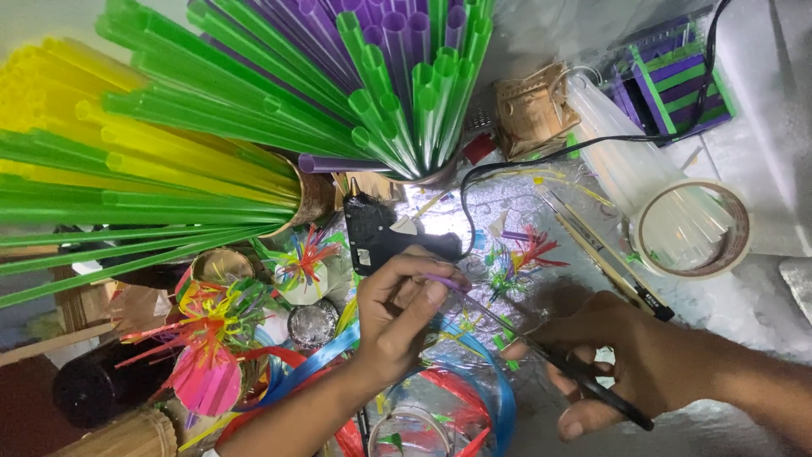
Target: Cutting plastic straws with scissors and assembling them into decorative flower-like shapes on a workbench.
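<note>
Two bare hands were busy over a messy craft table (761, 313). The left hand (397, 313) pinched a thin purple straw (448, 283) between its thumb and fingers, closed tight on it. The right hand (609, 364) was wrapped around the handles of black scissors (558, 364), and the blades reached up toward the purple straw. I could not tell if the blades were open wide or nearly closed, because they looked thin and blurry.

Just behind the left hand lay a black glue gun (376, 233) with its cord (592, 140) running off across the table. Big bunches of green straws (254, 110), yellow straws (76, 110) and more purple straws (381, 34) stood in cups at the back. A roll of tape (732, 241) sat to the right, with clear glue sticks (617, 144) poking through it. Little straw flowers (300, 262) and tiny cut bits were scattered near the hands. Blue ribbon (499, 398) and red ribbon curled below the hands.

I think the blades were very close to the left fingers, so a quick snip could nick one. The straw was thin and slippery, so it might slide and get cut crooked. If the glue gun was hot, a hand bumping it could get burned.
</note>
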